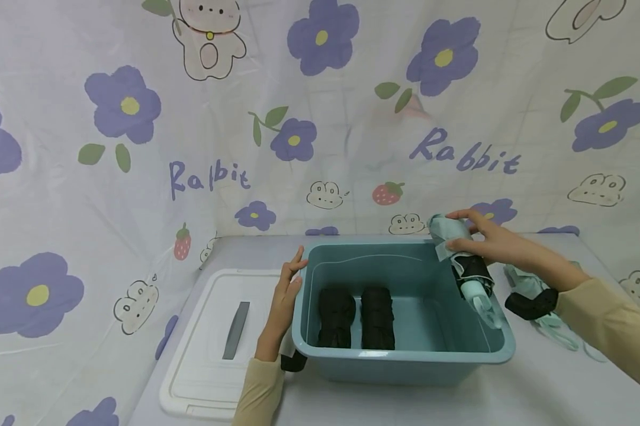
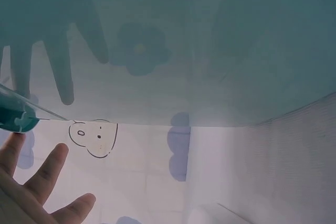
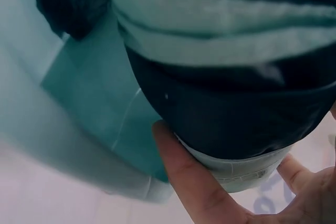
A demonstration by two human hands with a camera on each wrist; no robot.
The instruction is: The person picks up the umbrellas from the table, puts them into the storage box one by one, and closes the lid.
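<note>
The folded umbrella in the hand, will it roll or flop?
The mint folded umbrella looks round, so it would probably roll if laid flat. Its loose cloth folds seem floppy, while the core is likely stiff. The right hand lifts it alone, so it is probably light.

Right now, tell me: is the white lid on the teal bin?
No. The white lid lies flat on the table to the left of the teal bin, which stands open with two black folded umbrellas inside.

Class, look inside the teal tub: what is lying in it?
Inside the teal tub lie two black folded umbrellas side by side. The right hand holds a mint umbrella over its right rim. The near wall hides the floor's front edge.
</note>
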